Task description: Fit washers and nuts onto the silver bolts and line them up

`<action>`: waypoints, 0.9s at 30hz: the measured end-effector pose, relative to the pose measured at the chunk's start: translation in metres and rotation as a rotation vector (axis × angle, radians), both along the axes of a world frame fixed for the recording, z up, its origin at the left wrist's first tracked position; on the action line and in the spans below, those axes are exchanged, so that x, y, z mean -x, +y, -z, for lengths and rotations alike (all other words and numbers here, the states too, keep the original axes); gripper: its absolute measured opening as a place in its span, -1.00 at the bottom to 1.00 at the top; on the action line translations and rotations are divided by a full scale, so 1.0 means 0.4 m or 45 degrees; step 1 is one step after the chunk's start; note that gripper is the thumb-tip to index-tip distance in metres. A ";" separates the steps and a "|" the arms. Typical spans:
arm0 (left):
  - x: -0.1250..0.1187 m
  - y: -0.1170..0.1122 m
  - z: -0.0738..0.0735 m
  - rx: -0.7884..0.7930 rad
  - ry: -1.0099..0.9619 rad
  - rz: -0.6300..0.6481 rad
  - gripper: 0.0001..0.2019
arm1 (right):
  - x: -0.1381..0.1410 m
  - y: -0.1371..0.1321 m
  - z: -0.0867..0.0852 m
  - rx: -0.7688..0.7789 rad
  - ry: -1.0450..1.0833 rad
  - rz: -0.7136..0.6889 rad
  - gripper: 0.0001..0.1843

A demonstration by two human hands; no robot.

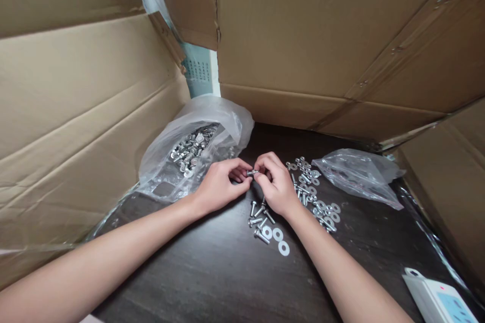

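Observation:
Between my two hands, just above the dark table, a small metal bolt (251, 173) is pinched end to end. The fingertips of my left hand (224, 181) close on its left end, and my right hand (276, 181) grips the other end with thumb and forefinger. Whether a nut or washer sits on the bolt is too small to tell. Right below my hands lie several loose bolts (261, 235) and flat washers (283, 248). A larger pile of bolts and washers (311, 186) spreads to the right, partly hidden by my right hand.
An open plastic bag (231, 116) full of metal fasteners (195, 147) stands at the back left. A crumpled clear bag (358, 171) lies at the right. Cardboard walls (322, 30) surround the dark table (197, 272). A white power strip (435, 295) is at the front right.

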State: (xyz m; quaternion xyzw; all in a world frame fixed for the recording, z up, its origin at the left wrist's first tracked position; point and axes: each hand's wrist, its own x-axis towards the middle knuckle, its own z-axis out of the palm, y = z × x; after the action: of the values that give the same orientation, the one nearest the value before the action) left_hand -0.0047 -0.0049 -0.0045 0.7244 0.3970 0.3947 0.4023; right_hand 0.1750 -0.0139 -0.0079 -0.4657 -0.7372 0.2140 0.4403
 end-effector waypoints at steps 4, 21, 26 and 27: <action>0.001 -0.004 -0.005 -0.094 0.004 -0.006 -0.83 | 0.003 0.004 0.008 0.027 -0.037 -0.023 -0.70; 0.001 -0.004 0.002 -0.174 0.020 -0.036 -0.81 | 0.006 0.007 0.013 -0.014 -0.109 -0.031 -0.54; -0.001 -0.003 0.002 -0.111 0.024 -0.005 -0.84 | 0.006 0.006 0.012 -0.005 -0.062 -0.027 -0.56; -0.001 -0.003 0.002 -0.093 0.022 0.002 -0.84 | 0.006 0.004 0.010 -0.009 -0.050 -0.032 -0.58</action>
State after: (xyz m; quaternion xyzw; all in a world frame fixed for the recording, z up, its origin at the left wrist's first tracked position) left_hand -0.0043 -0.0061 -0.0054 0.7423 0.3850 0.4024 0.3725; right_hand 0.1725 -0.0122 -0.0117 -0.4589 -0.7523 0.2076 0.4248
